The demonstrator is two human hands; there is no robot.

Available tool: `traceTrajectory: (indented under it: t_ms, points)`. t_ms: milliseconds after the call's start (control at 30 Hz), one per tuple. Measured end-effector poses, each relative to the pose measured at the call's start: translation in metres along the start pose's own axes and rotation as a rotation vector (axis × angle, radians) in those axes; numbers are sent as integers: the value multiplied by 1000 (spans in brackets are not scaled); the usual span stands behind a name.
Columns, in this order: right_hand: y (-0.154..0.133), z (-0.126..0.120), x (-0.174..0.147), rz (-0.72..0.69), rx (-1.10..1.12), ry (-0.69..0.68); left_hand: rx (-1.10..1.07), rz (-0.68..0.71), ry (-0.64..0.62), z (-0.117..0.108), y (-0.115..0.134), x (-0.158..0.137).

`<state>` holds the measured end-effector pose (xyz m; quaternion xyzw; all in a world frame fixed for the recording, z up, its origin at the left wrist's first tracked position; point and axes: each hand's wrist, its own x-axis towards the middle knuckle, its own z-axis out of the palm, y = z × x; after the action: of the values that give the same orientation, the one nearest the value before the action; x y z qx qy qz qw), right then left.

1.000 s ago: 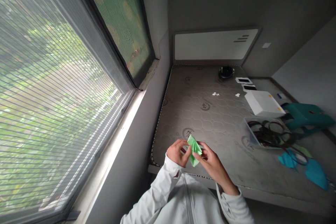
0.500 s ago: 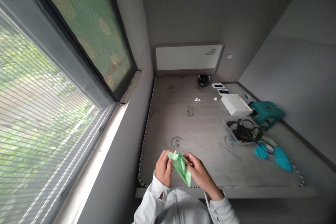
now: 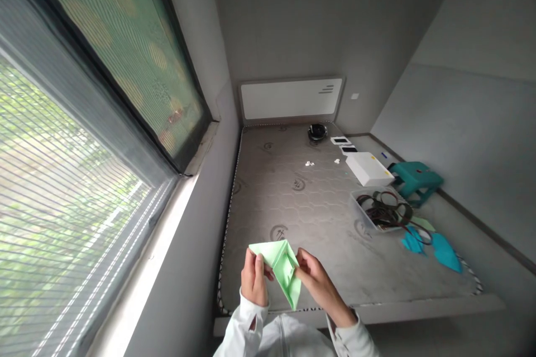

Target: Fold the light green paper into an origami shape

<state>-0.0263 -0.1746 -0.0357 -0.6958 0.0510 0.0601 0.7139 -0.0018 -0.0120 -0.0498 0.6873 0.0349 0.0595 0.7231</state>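
Observation:
A sheet of light green folded paper (image 3: 281, 265) is held up in front of my body, above the near edge of the mattress. Its folds form two pointed flaps, one reaching left and one hanging down. My left hand (image 3: 254, 280) pinches the left flap between thumb and fingers. On the other side, my right hand (image 3: 315, 276) has its fingertips closed on the paper's right edge. Part of the paper behind the fingers is hidden.
The grey mattress (image 3: 259, 195) bears small white pieces (image 3: 309, 163), a black coiled item (image 3: 317, 132), a white box (image 3: 369, 168), a clear bin (image 3: 358, 201) of belts or straps and blue paper pieces (image 3: 446, 252). A teal stool (image 3: 416, 175) stands right; a window (image 3: 62, 178) is left.
The green paper has been turned and spread wider, with one point now to the left and another downward. My left hand has shifted slightly left and the view has tilted a little.

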Motion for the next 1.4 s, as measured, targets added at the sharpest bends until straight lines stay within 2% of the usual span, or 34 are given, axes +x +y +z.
traceTrajectory:
  t_ms: [133,267,433,533,667,800,900,1100,1233,1400]
  points:
    - [-1,3,1,-21,14,32,-17,31,-147,3,2,-1]
    - [-4,4,1,-29,13,65,64,68,-284,7,1,-3]
    - [-7,3,2,-23,33,67,189,59,-368,6,-8,0]
    - [-7,2,3,-8,113,58,165,65,-341,5,-13,5]
    - [-2,2,6,45,256,38,7,43,-280,8,-21,8]
    - [3,2,11,67,320,83,-166,-24,-198,12,-34,10]
    - [5,3,16,79,355,140,-200,-56,-182,12,-41,12]
    - [9,2,19,66,347,261,-227,-33,-150,12,-43,13]
    - [3,0,18,48,282,199,-233,-69,-149,14,-37,11]
    - [-2,0,16,9,172,144,-261,-41,-160,21,-28,10]
